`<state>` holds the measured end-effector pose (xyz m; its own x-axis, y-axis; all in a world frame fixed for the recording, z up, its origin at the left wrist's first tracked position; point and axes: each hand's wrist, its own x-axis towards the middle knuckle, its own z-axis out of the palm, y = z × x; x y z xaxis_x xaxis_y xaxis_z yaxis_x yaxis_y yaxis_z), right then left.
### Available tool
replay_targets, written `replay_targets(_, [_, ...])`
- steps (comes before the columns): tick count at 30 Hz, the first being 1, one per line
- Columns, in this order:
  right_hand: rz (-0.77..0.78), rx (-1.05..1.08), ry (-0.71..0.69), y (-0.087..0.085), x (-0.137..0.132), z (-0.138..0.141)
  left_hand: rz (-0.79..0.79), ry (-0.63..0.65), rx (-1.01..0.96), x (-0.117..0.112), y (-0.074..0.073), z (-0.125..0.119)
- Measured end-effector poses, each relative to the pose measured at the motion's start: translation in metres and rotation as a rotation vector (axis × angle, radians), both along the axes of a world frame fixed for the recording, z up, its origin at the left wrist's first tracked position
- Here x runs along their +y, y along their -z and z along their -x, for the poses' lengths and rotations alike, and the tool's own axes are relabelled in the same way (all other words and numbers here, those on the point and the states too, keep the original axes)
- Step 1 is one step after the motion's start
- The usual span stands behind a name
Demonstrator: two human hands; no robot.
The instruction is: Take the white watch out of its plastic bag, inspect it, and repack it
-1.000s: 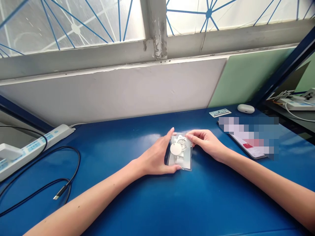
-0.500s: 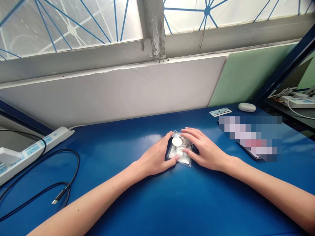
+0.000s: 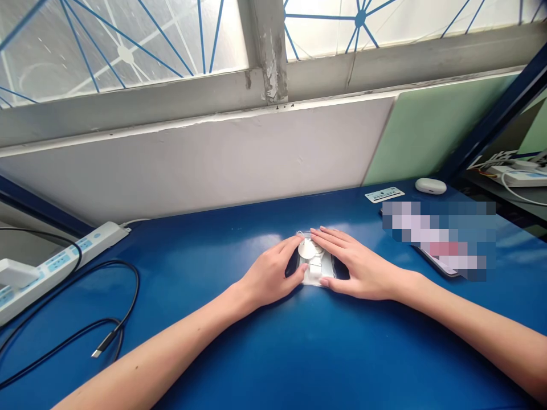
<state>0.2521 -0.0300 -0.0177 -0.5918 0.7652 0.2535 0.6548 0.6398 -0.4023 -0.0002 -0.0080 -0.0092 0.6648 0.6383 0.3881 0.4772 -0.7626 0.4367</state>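
Observation:
A small clear plastic packet [image 3: 328, 267] lies flat on the blue tabletop with white items in or on it. A round white disc [image 3: 306, 249] with a small ring at its top sits at the packet's upper left, and a white piece [image 3: 315, 269] lies below it. My left hand [image 3: 273, 270] touches the packet's left side, thumb and fingers apart. From the right, my right hand [image 3: 363, 262] has its fingertips at the top edge and its thumb at the lower right corner. Both hands are open around the packet, their fingers hiding parts of its edges.
A power strip [image 3: 96, 238] and a black cable [image 3: 137, 285] with a bare plug end lie at left. At right are a card [image 3: 384, 195], a white rounded case [image 3: 431, 185] and a phone [image 3: 448, 267] with a blurred screen. A wall panel [image 3: 239, 165] borders the table's back.
The packet has turned to sit squarer between my hands, and the disc's ring now lies lower. My right thumb has slid from the packet's middle to its lower right corner.

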Motion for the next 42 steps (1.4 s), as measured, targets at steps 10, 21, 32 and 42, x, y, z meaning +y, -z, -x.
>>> replay_targets(10, [0.030, -0.020, -0.016, -0.0019, -0.0006, -0.0003, -0.129, -0.019, -0.053, 0.0017, -0.0008, -0.0021])
replay_targets(21, [0.034, -0.028, -0.043, -0.0020, -0.0001, -0.0012, -0.185, -0.084, -0.127, 0.0004, 0.0045, 0.0005])
replay_targets(32, [0.052, -0.004, -0.036, -0.0019, -0.0009, -0.0019, -0.179, -0.166, -0.295, -0.0002, 0.0016, -0.0025])
replay_targets(42, [0.065, -0.026, -0.073, -0.0023, -0.0010, -0.0030, -0.131, 0.096, 0.000, 0.0008, -0.0016, -0.0004])
